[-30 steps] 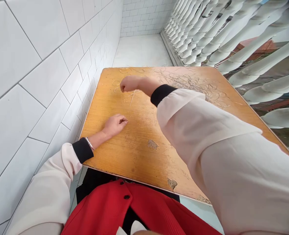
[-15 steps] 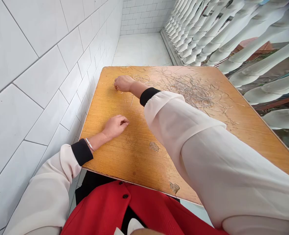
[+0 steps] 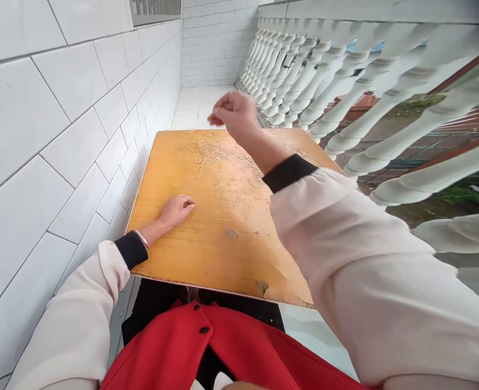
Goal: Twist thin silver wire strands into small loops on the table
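The table [image 3: 223, 227] is wood with a worn, semi-glossy varnish, chipped rough in spots. The thin strands [image 3: 207, 153] on it look like fine wire, can't be sure. The wall tiles [image 3: 60, 135] are smooth glossy ceramic, the sleeves [image 3: 365, 271] are matt cream cloth, and the bracelet [image 3: 142, 238] is shiny metal.

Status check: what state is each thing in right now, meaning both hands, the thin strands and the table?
Right hand: up in the air above the table, fingers pinched together; too fine to tell whether they hold a strand.
Left hand: resting on the table, fingers curled.
Strands: lying loose in a tangle at the table's far end.
Table: level, top worn, with chipped patches.
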{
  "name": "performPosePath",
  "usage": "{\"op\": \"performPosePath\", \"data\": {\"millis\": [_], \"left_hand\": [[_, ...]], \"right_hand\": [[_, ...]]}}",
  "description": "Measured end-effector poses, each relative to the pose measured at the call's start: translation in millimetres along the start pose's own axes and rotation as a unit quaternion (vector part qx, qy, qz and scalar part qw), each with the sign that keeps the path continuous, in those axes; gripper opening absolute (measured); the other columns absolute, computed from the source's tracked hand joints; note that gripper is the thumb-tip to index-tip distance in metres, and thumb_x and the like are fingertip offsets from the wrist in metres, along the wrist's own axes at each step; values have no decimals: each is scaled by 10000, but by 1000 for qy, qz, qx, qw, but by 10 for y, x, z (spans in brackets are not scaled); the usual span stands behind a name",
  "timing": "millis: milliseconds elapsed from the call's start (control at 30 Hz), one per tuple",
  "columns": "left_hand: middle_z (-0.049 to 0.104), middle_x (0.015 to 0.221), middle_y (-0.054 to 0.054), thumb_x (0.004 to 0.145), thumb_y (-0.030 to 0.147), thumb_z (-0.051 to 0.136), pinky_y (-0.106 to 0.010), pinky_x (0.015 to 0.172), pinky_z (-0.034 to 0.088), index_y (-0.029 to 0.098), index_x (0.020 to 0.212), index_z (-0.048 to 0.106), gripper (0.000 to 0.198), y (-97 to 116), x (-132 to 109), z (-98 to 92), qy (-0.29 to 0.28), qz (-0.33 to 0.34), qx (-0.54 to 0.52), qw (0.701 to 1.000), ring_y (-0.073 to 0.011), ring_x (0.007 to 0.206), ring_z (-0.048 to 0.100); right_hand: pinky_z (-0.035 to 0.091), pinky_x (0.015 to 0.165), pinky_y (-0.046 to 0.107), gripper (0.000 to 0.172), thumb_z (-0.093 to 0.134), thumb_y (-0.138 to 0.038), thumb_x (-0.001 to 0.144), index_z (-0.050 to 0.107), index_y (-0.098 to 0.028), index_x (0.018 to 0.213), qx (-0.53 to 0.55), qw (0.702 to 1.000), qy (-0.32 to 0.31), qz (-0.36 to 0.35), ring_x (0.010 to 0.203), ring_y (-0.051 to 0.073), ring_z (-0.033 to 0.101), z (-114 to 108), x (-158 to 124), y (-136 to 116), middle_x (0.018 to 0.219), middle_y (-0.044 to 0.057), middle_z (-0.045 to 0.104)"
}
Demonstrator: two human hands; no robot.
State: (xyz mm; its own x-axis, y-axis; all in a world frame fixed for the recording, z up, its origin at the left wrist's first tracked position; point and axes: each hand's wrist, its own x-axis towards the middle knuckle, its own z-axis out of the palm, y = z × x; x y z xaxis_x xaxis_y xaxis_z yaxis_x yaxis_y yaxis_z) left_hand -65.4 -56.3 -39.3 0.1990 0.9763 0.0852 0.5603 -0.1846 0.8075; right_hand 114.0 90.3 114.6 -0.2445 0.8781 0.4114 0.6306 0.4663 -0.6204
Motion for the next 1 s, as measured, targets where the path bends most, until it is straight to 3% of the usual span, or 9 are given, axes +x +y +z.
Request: {"op": "performPosePath", "data": {"millis": [100,200,267,333,433,533,633,733,1000], "left_hand": [[617,706,42,900,36,687,-244,672,419,144,771,677,168,57,53,-107,-12,-71,-72,995,-84,596,548],[632,724,38,964,29,582,-206,601,419,159,840,626,184,268,76,-239,-10,-108,-115,987,-65,571,561],[656,744,20,1016,96,576,-175,616,432,165,820,615,211,486,53,-278,48,-94,-208,972,-46,593,571],[685,771,2,1029,221,638,-180,638,466,171,874,664,165,726,-7,-245,47,-68,-255,963,-63,647,620],[714,767,-23,1022,289,674,-197,639,471,165,844,682,217,1017,-144,-79,11,-71,-254,964,-89,695,664],[709,725,-3,989,141,684,-185,614,440,152,767,666,223,1129,-267,90,15,-69,-251,965,-69,673,650],[702,686,22,978,52,658,-170,584,420,147,732,663,263,1099,-321,137,36,-58,-280,958,-41,621,620],[712,687,35,984,58,656,-162,568,423,149,739,677,262,1037,-313,110,61,-53,-318,945,-29,598,614],[729,675,38,981,58,657,-165,579,470,151,759,696,244,888,-253,219,69,-71,-393,914,-39,599,661]], "right_hand": [[639,773,382,45,614,-164,945,642,-196,930,69,996,-9,63,803,239,795,-109,-676,-68,888,115,811],[613,702,356,54,652,-180,927,667,-199,878,45,996,-41,65,696,216,765,-138,-1322,-54,756,63,775],[579,687,337,60,653,-195,923,697,-190,883,12,999,-34,35,674,204,741,-127,-1640,5,724,53,760],[541,682,323,85,644,-206,928,724,-189,906,-13,1000,-3,1,673,195,713,-86,-1854,95,720,50,750],[506,710,318,123,622,-197,936,744,-212,944,-25,998,42,-28,709,188,683,17,-2010,235,760,47,748],[491,707,312,74,657,-232,929,729,-223,914,33,997,58,-24,700,175,647,118,-2043,312,746,30,707],[478,621,279,190,710,-396,932,695,-215,879,206,977,43,32,620,142,592,181,-2055,300,719,13,677],[481,583,247,406,727,-606,904,708,-201,880,367,923,4,114,616,118,592,217,-2115,251,788,38,716],[553,699,255,415,918,-588,713,748,-215,775,448,882,-17,144,699,122,646,334,-2274,265,782,17,751]]}}
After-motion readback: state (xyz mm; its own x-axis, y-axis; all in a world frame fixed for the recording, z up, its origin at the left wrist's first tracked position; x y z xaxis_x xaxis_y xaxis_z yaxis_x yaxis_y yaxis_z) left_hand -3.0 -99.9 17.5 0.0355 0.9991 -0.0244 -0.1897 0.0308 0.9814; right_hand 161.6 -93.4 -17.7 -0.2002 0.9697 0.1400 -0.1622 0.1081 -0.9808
